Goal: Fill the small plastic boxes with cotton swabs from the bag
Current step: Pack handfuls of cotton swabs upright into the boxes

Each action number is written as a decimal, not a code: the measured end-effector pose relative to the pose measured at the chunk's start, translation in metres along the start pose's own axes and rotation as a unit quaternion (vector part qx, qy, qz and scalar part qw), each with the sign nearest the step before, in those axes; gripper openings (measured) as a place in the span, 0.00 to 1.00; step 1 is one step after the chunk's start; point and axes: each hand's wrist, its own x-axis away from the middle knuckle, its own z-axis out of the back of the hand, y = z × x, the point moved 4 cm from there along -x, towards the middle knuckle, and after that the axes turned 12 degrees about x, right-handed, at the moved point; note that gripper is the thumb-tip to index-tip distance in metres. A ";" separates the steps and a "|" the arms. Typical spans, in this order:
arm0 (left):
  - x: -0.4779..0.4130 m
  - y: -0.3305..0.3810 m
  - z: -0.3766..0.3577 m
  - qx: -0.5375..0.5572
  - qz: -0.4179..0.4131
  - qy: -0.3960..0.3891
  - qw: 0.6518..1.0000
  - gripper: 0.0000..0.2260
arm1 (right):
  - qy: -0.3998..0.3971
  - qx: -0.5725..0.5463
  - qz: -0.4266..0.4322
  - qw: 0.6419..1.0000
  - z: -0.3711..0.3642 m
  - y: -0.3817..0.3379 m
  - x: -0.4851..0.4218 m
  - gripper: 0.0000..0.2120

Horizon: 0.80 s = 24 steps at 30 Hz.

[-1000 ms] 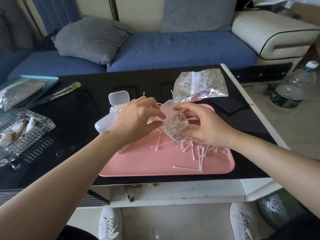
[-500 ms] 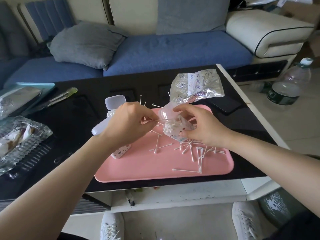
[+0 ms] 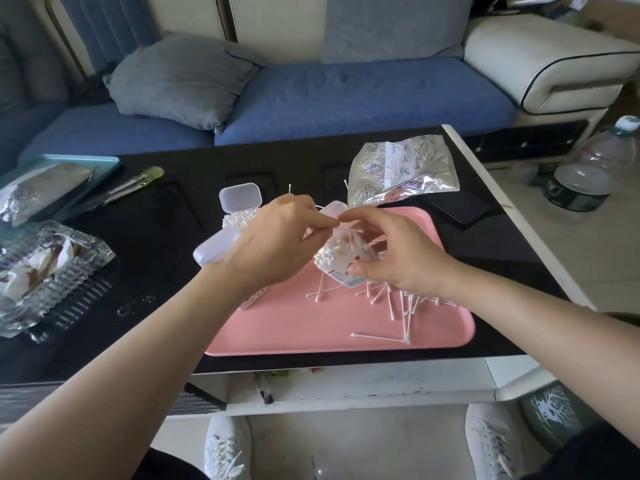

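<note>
Left hand (image 3: 277,240): over the near-left part of the pink tray (image 3: 304,337); thumb and forefinger pinched together on one swab (image 3: 349,230), which lies level above the box mouth.

Right hand (image 3: 398,254): fingers (image 3: 363,216) curled round a small box (image 3: 341,261), thumb at its lower edge. The box is tilted, mouth toward the left hand, packed with white swab tips, lid open behind it.

Loose swabs (image 3: 398,306): scattered on the tray, below and right of the held box.

Second box (image 3: 239,216): on the black surface (image 3: 156,237) just behind the left hand, full of swabs, lid raised.

Bag (image 3: 401,174): crumpled clear plastic, on the surface at the tray's far edge, touching neither hand.

Dark phone (image 3: 457,207): flat, right of the bag.

Glass dish (image 3: 52,271): far left of the surface.

Bottle (image 3: 585,174): on the floor, right of the surface.
</note>
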 end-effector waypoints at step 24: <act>0.002 0.003 -0.015 0.122 0.044 0.161 0.978 0.11 | -0.013 -0.162 -0.006 0.987 0.002 -0.012 -0.006 0.27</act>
